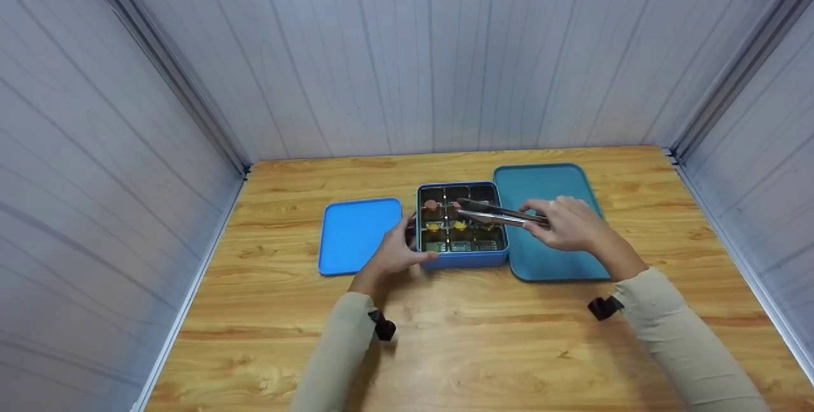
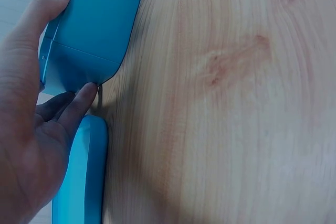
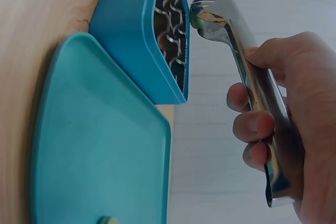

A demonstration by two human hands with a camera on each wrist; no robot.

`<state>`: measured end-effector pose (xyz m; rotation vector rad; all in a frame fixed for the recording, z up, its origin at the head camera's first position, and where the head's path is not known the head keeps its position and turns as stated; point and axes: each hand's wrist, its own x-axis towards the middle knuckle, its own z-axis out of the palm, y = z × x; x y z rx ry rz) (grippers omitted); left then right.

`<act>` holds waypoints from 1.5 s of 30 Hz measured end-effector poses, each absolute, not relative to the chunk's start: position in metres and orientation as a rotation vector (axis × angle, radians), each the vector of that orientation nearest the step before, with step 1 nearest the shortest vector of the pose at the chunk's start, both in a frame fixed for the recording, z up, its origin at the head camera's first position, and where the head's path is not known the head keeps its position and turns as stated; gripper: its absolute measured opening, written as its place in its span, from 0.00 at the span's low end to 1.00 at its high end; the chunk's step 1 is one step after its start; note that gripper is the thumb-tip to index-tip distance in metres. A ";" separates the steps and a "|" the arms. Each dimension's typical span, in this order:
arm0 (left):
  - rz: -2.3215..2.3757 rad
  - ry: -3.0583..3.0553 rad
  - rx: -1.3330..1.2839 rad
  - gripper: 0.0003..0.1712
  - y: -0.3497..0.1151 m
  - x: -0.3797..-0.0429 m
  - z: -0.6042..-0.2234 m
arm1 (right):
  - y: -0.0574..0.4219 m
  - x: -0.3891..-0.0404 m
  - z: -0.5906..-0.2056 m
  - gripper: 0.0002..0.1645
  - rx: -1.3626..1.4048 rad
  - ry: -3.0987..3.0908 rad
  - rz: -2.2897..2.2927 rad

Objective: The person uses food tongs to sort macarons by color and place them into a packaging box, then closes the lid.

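Observation:
A blue box (image 1: 467, 261) with a divided insert stands at the middle of the table. Pinkish round pieces (image 1: 430, 205) and yellow pieces (image 1: 459, 226) lie in some compartments. My left hand (image 1: 395, 252) grips the box's near left corner, thumb on the front and fingers along the left side. Metal tongs (image 3: 262, 95) are held in my right hand (image 1: 566, 224), thumb on one arm and fingers curled round the other. Their tips reach over the middle compartments from the right. A small greenish bit (image 3: 196, 18) shows at the tips in the right wrist view.
Right of the box, close against it, lies a teal tray (image 1: 540, 183); a small pale green piece (image 3: 109, 220) sits on it. A flat blue lid (image 1: 356, 234) lies left of the box. Panelled walls (image 1: 394, 49) border the wooden table (image 1: 458, 348) behind and at both sides.

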<state>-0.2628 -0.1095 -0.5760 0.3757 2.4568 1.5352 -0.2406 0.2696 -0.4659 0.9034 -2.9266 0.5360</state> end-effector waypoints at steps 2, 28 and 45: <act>1.541 2.455 0.379 0.66 -0.110 -0.263 -0.576 | 0.266 -0.240 -0.469 0.16 0.919 -2.931 0.540; 1.545 2.454 0.369 0.66 -0.109 -0.263 -0.574 | 0.249 -0.236 -0.486 0.20 0.975 -3.006 0.493; 1.533 2.457 0.386 0.65 -0.110 -0.264 -0.576 | 0.252 -0.236 -0.487 0.21 0.954 -3.014 0.550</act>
